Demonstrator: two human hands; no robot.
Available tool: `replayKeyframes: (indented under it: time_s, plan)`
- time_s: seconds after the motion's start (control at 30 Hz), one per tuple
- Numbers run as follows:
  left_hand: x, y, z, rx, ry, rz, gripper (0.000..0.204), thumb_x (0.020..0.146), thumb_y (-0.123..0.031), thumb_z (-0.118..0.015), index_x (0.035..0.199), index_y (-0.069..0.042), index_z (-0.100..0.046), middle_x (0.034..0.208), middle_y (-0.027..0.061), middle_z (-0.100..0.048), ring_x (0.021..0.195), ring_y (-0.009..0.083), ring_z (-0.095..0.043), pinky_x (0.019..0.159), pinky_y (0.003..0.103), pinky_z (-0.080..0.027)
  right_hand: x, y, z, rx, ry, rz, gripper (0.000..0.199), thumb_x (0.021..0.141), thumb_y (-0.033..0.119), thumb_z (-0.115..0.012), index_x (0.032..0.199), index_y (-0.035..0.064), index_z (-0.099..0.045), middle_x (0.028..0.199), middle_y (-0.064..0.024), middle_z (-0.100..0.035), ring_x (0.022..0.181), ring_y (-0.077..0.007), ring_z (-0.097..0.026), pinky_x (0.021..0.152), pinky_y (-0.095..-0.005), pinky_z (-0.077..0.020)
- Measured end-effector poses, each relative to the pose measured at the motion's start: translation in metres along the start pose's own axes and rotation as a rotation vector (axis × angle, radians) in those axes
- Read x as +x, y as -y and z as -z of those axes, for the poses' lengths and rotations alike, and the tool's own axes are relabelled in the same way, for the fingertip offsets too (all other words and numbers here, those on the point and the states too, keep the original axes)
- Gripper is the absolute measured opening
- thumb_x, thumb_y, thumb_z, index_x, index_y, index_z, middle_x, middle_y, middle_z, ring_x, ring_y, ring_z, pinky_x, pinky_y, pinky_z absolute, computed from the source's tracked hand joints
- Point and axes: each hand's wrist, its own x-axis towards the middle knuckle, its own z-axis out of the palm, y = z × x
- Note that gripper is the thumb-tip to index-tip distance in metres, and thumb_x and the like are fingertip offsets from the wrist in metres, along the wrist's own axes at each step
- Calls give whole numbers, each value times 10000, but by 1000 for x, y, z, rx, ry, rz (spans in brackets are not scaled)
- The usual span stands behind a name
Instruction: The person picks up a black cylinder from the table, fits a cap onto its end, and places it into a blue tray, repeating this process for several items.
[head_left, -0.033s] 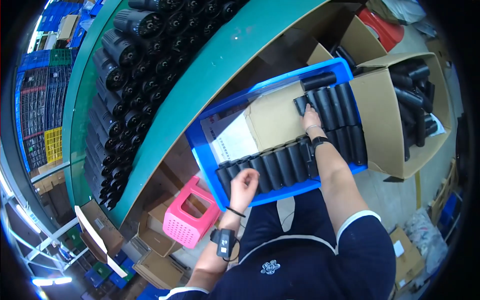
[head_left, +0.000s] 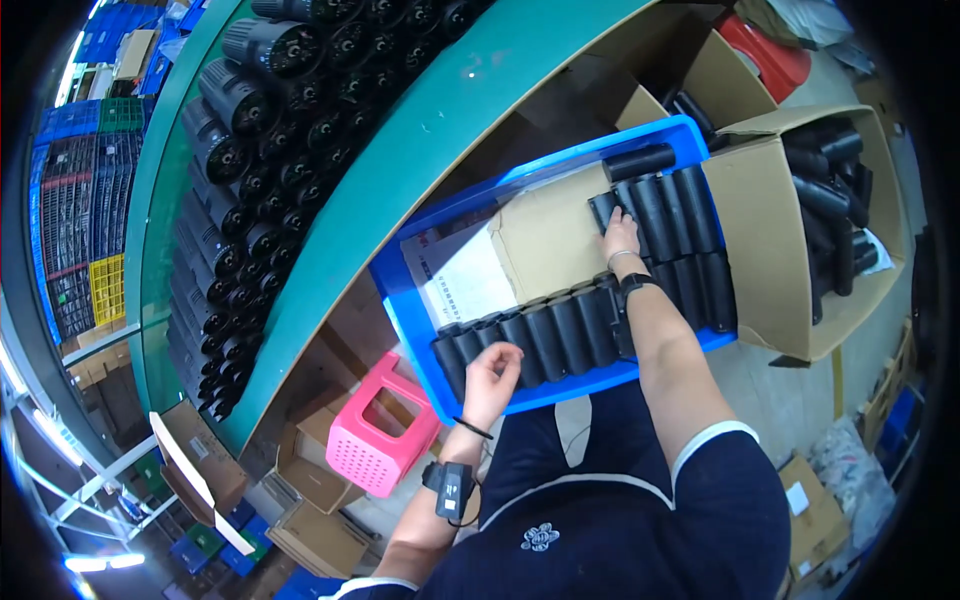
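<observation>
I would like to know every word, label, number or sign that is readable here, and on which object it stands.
No text is clear enough to quote.
White sheet in the blue crate: dark print, too small to read.
Black wrist device: small pale marking, unreadable.
Dark shirt: pale emblem, no legible word.

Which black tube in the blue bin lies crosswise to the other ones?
The tube at the far wall of the bin, beyond the right hand. It runs left to right, while the others run roughly front to back.
</observation>
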Motion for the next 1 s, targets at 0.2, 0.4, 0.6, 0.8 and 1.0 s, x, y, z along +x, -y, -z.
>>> replayKeyframes:
  time_s: [0.2,0.4,0.6,0.8,1.0]
  plan:
    - [25,7,-4,-370,23,352,225,972,-223,-518,1054,-31,-601,968,60,-645,901,144,-609,802,284,-482,-1,31,15,135,283,15,676,700,112,-756,1275,56,-406,1182,-222,-552,1115,-383,-550,927,-435,-474]
    - [56,15,16,-1144,364,694,707,930,-610,-384,1309,-16,-443,1253,229,-546,1122,418,-557,942,534,-469,-95,92,108,641,628,994,615,634,39,-738,1207,96,-521,1144,-144,-605,1103,-336,-568,938,-414,-448]
    - [40,43,9,-1093,469,607,626,920,-462,-554,1330,-10,-412,1209,224,-558,990,325,-627,845,420,-545,-103,105,133,695,567,1392,513,690,41,-697,1188,140,-626,1256,-143,-543,1215,-341,-470,1039,-427,-376]
    - [41,-12,-6,-777,251,233,706,737,-3,-718,1358,-47,-385,1235,97,-543,1126,246,-565,1009,370,-409,93,37,47,-539,82,764,309,816,88,-512,1104,106,-623,1202,-82,-611,1128,-238,-569,816,-390,-512]
    - [32,-10,5,-240,31,16,728,666,32,-751,1309,-57,-423,1185,29,-524,1150,152,-480,1011,312,-368,126,11,36,-1112,189,939,351,901,224,-488,1222,171,-619,1365,5,-463,1324,-199,-335,966,-419,-364]
